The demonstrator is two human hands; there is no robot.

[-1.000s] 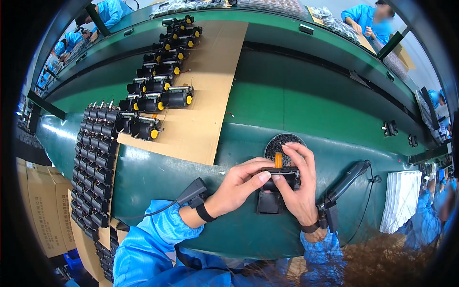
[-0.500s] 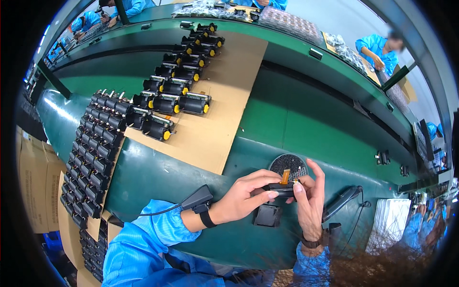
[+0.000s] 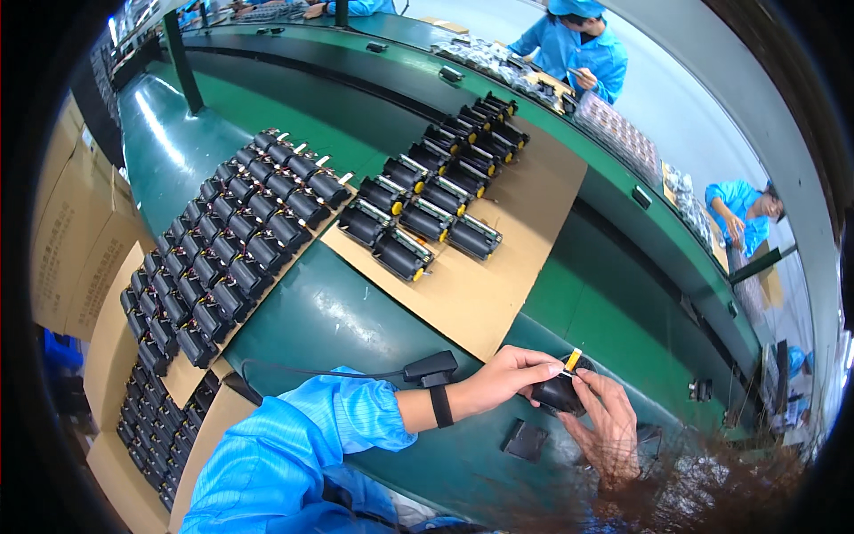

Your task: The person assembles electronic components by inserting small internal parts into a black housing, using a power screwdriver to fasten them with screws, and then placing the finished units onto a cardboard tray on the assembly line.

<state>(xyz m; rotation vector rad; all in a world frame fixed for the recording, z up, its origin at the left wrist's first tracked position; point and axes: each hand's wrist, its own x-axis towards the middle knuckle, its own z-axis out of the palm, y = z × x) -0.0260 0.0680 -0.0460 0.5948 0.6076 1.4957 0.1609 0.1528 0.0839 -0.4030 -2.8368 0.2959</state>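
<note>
My left hand [image 3: 503, 381] and my right hand [image 3: 609, 427] meet over the bench at lower right. Between them is a black plastic housing [image 3: 557, 394] with an orange ribbon cable [image 3: 574, 359] sticking up. The left thumb and fingers pinch the housing from its left side. My right thumb and forefinger close on its right edge, near a small pale strip beside the ribbon. A square black plastic piece [image 3: 525, 440] lies on the bench just below the hands. The round dish of black bits behind the housing is mostly hidden.
Rows of black housings with yellow knobs [image 3: 400, 253] stand on a cardboard sheet [image 3: 467, 311]. More black units [image 3: 209, 267] fill cardboard to the left, above an open carton [image 3: 213, 436]. A cabled black device [image 3: 431, 367] is strapped at my left wrist. Co-workers [image 3: 578, 49] sit beyond the raised shelf.
The view has swung left and tilted, so the scene sits further right. My hands still hold the housing; it has turned, and the fingers have closed in around the ribbon's base.
</note>
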